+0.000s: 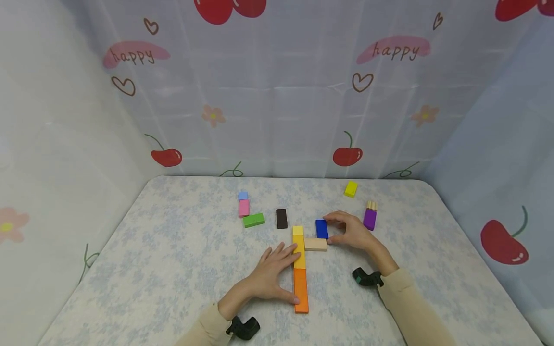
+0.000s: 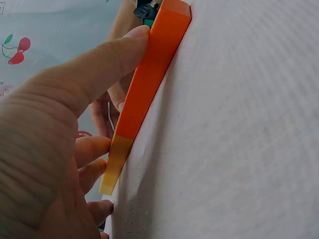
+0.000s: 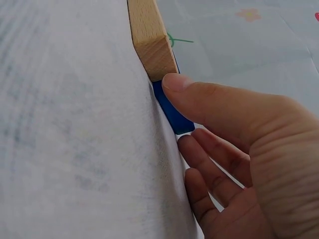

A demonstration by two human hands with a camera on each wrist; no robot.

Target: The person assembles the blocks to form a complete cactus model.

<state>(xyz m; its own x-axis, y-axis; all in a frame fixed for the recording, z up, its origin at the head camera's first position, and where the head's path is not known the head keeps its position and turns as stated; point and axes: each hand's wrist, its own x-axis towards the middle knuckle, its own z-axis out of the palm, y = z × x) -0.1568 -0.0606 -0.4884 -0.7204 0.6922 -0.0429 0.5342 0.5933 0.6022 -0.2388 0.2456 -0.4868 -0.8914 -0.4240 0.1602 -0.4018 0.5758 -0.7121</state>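
Note:
An orange block (image 1: 301, 290), an amber block (image 1: 299, 257) and a small yellow block (image 1: 297, 230) lie end to end in a column. My left hand (image 1: 270, 274) is spread along its left side, thumb on the orange block and fingertips at the amber one. From the column's right side extends a bare wood block (image 1: 315, 244). A blue block (image 1: 321, 229) meets its far edge near the right end. My right hand (image 1: 352, 233) holds the blue block between thumb and index finger at its right side; in the right wrist view the thumb (image 3: 214, 99) covers the corner by the wood block.
Beyond the hands lie a dark brown block (image 1: 282, 218), a green block (image 1: 254, 220), a pink block (image 1: 244, 207) and a light blue block (image 1: 243, 195). Farther right are a purple block (image 1: 370, 219) beside slim wood-coloured pieces (image 1: 371, 205), and a bright yellow block (image 1: 351, 189).

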